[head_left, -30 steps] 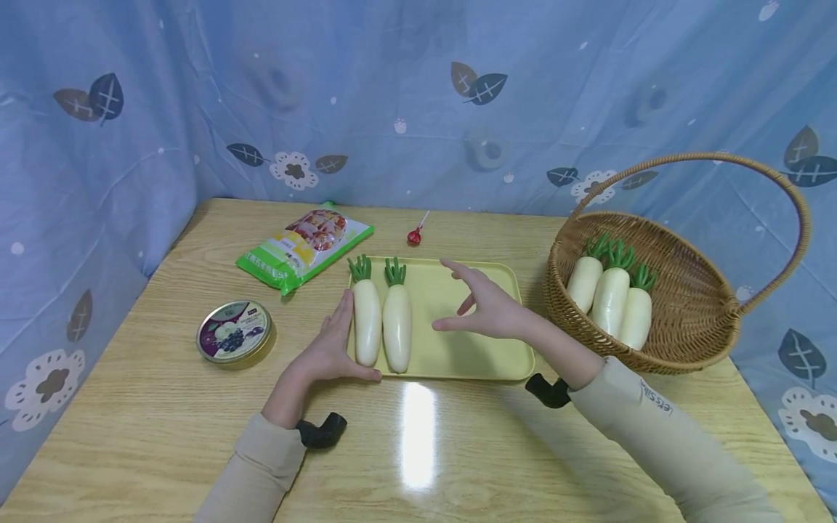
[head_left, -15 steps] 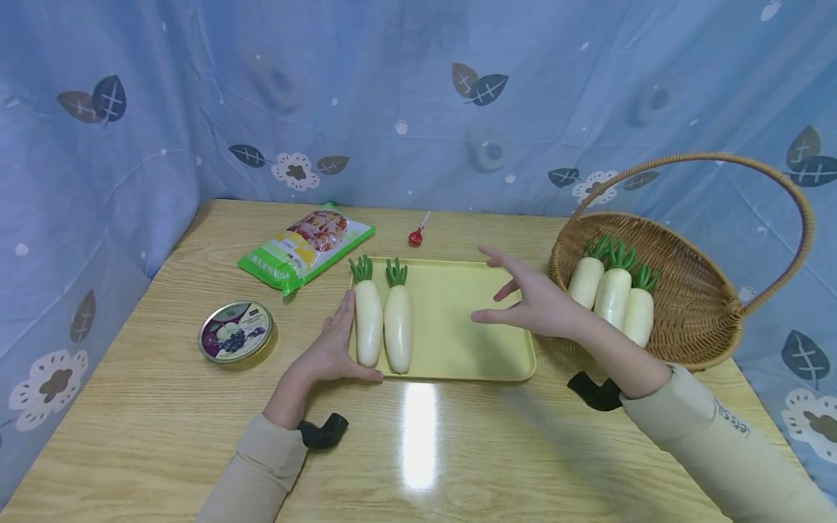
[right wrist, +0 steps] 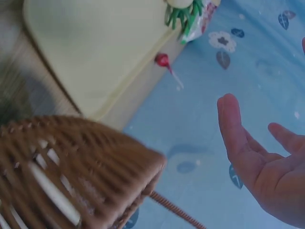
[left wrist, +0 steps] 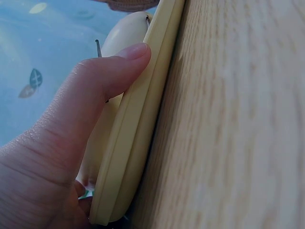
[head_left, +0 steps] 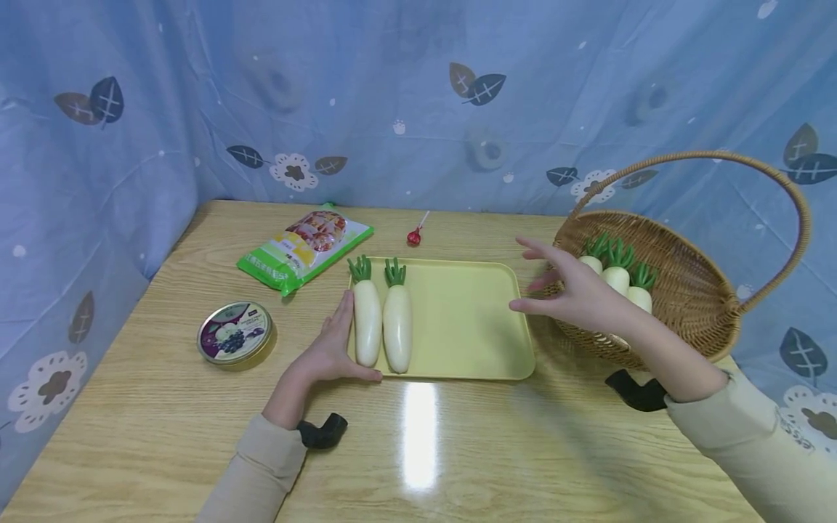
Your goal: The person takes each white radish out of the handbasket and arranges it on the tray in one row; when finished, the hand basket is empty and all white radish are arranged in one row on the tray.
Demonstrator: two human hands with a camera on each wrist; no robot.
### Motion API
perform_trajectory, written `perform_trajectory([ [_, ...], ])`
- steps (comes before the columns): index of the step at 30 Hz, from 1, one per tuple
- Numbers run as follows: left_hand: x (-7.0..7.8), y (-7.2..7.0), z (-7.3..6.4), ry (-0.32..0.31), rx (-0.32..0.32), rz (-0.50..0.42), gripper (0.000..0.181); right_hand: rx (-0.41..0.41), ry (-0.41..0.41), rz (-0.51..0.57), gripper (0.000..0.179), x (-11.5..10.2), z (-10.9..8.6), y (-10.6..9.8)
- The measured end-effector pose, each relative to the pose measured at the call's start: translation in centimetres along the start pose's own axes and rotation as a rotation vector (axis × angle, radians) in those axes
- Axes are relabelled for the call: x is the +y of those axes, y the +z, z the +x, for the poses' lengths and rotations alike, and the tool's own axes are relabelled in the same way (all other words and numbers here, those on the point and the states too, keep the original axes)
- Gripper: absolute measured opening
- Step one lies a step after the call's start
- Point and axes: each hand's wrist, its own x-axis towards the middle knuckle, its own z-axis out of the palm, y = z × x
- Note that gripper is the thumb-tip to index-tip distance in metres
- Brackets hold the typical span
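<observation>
Two white radishes with green tops lie side by side at the left end of a yellow tray. My left hand holds the tray's near left corner. Its thumb bends over the front rim in the left wrist view, while the fingers lie along the left side, close to the outer radish. My right hand hovers with thumb and fingers spread, nothing between them, at the left side of a wicker basket. Three more white radishes sit in the basket, partly hidden behind that hand.
A green and white food bag lies behind the tray's left end. Left of the tray stands a round tin. A red lollipop lies beyond the tray. The basket's tall handle arches above its rim.
My right hand has moved right, from over the tray to the basket's left side, its fingers still spread. The left hand, tray and radishes have stayed in place.
</observation>
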Motion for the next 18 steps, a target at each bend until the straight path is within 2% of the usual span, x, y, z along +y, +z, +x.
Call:
perform_trajectory([
  [8,0.0,0.0,0.0,-0.001,-0.002,-0.001,0.144,-0.005,-0.013,-0.104,0.075,0.8,-0.6,-1.5],
  [18,-0.1,-0.1,0.0,-0.002,-0.003,0.0,0.144,0.006,0.038,-0.097,0.076,1.8,-1.3,-3.5],
])
